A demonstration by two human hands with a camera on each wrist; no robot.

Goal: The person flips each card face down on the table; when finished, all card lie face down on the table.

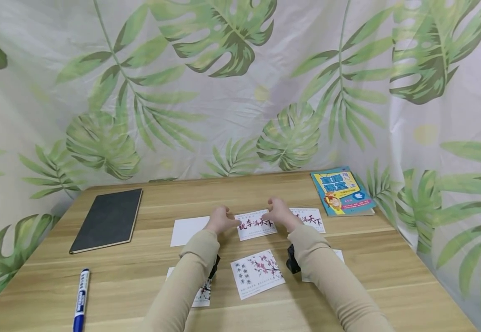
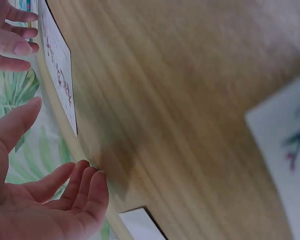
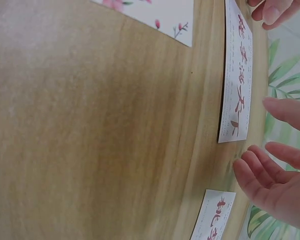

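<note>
A white card with red calligraphy (image 1: 253,231) lies on the table, the middle one in the back row. My left hand (image 1: 220,220) hovers by its left edge, fingers loosely bent and holding nothing. At the card's right edge is my right hand (image 1: 282,215); the right wrist view shows its thumb and fingers (image 3: 260,172) spread apart around air. A matching calligraphy card (image 1: 314,220) lies partly behind the right hand. Beside the left hand is a blank white card (image 1: 185,231). Nearer me, between the forearms, sits a card with pink blossoms (image 1: 258,275), turned slightly askew.
Sleeves partly cover two more front cards, one at left (image 1: 202,297) and one at right (image 1: 340,254). A black notebook (image 1: 108,220) lies back left, a blue-and-white marker (image 1: 81,297) front left. A blue-and-yellow book (image 1: 341,191) rests back right, before a leaf-patterned curtain (image 1: 232,110).
</note>
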